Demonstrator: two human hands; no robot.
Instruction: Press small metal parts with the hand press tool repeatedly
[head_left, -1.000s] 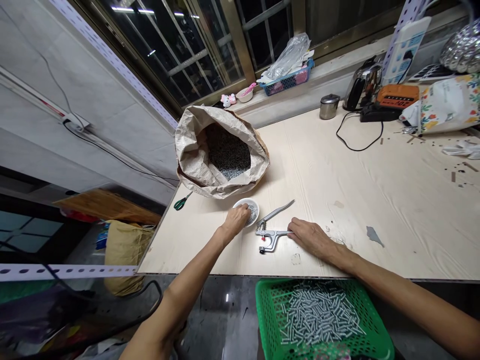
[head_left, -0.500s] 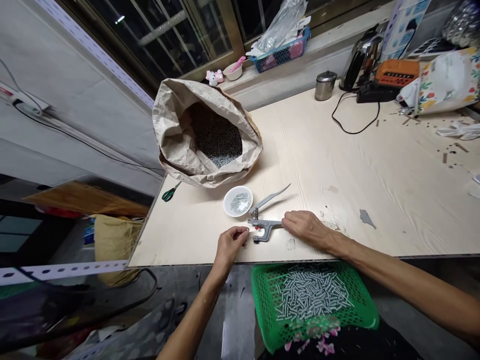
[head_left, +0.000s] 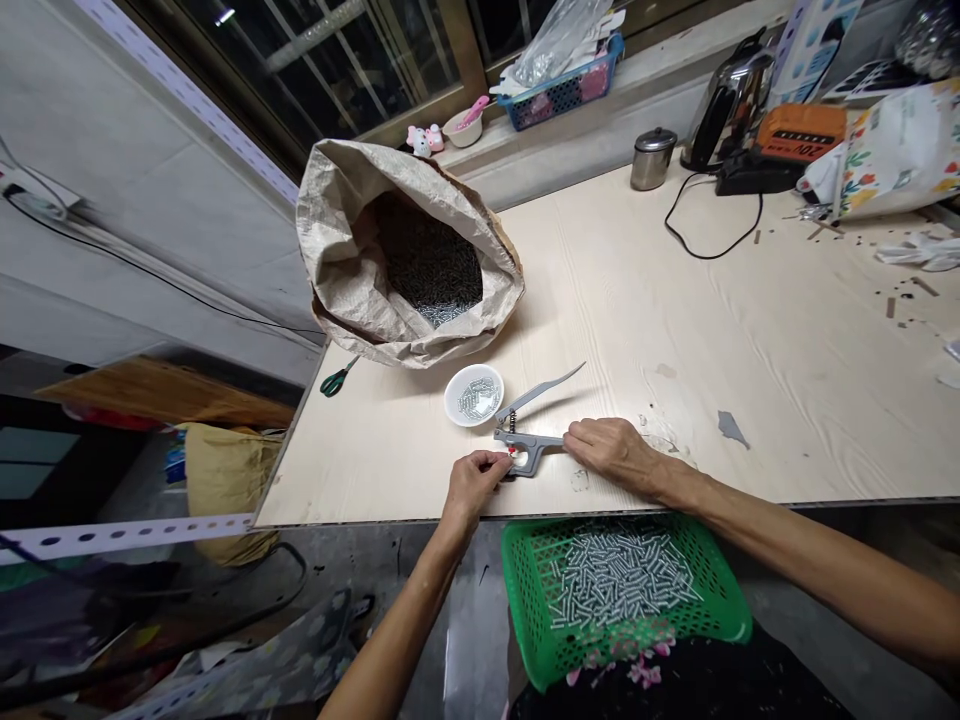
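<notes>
My right hand [head_left: 611, 455] is wrapped round the lower handle of grey snap pliers [head_left: 534, 442], which lie on the table with their upper handle raised and a spring between. At the jaws, beside a small red part, my left hand [head_left: 478, 482] has thumb and forefinger pinched together. Whatever sits in that pinch is too small to make out. Just behind the pliers stands a white bowl [head_left: 452, 408] with small shiny metal pieces. A green basket [head_left: 739, 600] full of short metal pins rests below the table edge, by my lap.
A large woven sack [head_left: 337, 200] of dark and shiny small parts stands open at the back left. Green-handled scissors [head_left: 332, 384] lie by the left edge. A metal canister [head_left: 652, 160], a kettle [head_left: 727, 105] and a black cable [head_left: 686, 250] are at the back right.
My left hand has moved right, from beside the pliers' jaws to right at them, fingertips now covering part of the lower jaw. My right hand keeps its hold on the handle.
</notes>
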